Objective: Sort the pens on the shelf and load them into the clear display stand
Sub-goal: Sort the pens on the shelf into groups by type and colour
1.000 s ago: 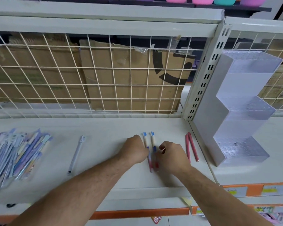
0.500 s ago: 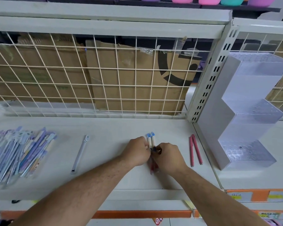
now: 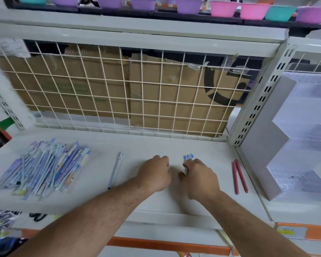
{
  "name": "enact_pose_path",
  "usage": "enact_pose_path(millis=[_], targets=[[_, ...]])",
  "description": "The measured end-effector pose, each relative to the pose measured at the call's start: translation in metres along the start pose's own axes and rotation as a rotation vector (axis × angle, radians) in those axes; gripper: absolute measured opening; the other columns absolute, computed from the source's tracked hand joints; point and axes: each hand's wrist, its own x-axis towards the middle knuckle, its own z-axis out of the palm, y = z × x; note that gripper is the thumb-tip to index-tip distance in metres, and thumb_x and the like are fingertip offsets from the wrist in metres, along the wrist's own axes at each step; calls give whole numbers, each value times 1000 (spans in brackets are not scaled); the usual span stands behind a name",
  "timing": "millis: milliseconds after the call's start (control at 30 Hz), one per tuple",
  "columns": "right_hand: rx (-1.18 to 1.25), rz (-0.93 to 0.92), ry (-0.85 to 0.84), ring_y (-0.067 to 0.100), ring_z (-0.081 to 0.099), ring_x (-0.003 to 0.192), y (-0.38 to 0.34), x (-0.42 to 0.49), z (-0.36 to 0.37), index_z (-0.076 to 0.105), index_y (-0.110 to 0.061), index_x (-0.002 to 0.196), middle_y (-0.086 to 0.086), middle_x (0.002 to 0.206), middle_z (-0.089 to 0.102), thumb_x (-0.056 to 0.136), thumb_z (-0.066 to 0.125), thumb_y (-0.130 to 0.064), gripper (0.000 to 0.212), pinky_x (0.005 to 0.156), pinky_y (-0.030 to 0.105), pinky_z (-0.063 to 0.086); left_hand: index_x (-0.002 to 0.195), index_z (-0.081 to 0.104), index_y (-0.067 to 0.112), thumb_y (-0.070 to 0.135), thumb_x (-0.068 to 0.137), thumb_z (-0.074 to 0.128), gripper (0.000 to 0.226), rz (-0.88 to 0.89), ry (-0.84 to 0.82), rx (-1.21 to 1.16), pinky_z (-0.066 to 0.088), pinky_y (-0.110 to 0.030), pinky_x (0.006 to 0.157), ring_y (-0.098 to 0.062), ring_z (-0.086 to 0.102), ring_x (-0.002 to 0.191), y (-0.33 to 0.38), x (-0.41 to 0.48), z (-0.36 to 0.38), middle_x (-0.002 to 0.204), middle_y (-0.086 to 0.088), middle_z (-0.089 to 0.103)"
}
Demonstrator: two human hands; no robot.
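Note:
My right hand (image 3: 200, 178) grips a small bunch of blue-capped pens (image 3: 188, 156); only their blue tips show beyond my fingers. My left hand (image 3: 156, 173) rests on the white shelf (image 3: 143, 145) just left of it, fingers curled, holding nothing that I can see. Two red pens (image 3: 239, 176) lie side by side to the right. A single white pen (image 3: 116, 169) lies to the left. A loose pile of bluish and purple pens (image 3: 43, 166) covers the shelf's left end. The clear stepped display stand (image 3: 300, 145) stands at the right, past the shelf upright.
A white wire grid (image 3: 119, 93) with cardboard behind it closes the back of the shelf. A perforated upright post (image 3: 258, 106) separates the shelf from the stand's bay. Coloured plastic bowls (image 3: 222, 8) line the shelf above. Orange price strips (image 3: 304, 231) run along the front edge.
My hands have parted: the left one has let go and slid left, while the right one keeps the blue-capped pens bunched together. The view has tilted up and to the left.

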Motion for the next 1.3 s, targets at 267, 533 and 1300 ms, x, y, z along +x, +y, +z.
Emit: enact_pose_path(millis=[267, 533, 1300], targets=[[24, -118, 18, 20, 65, 103, -82, -1, 19, 59, -25, 129, -4, 122, 63, 94, 57, -43, 39, 81, 32, 53, 109, 55, 20, 31, 92, 53, 21, -18, 67, 61, 43, -35, 84, -23, 58, 100, -63, -35, -53, 110, 1, 56], [71, -149, 9, 21, 64, 101, -173, -7, 53, 60, -27, 127, -6, 117, 62, 94, 57, -43, 36, 82, 32, 52, 94, 45, 19, 25, 89, 55, 13, -117, 66, 176, 34, -32, 62, -27, 58, 93, -148, -68, -101, 100, -4, 53], [114, 27, 37, 18, 62, 90, -221, -26, 77, 64, -30, 105, -12, 103, 63, 91, 58, -40, 18, 71, 29, 47, 133, 59, 13, 3, 84, 60, 50, -127, -149, 424, 53, -36, 95, -25, 54, 131, -228, -49, -111, 132, -6, 64]])
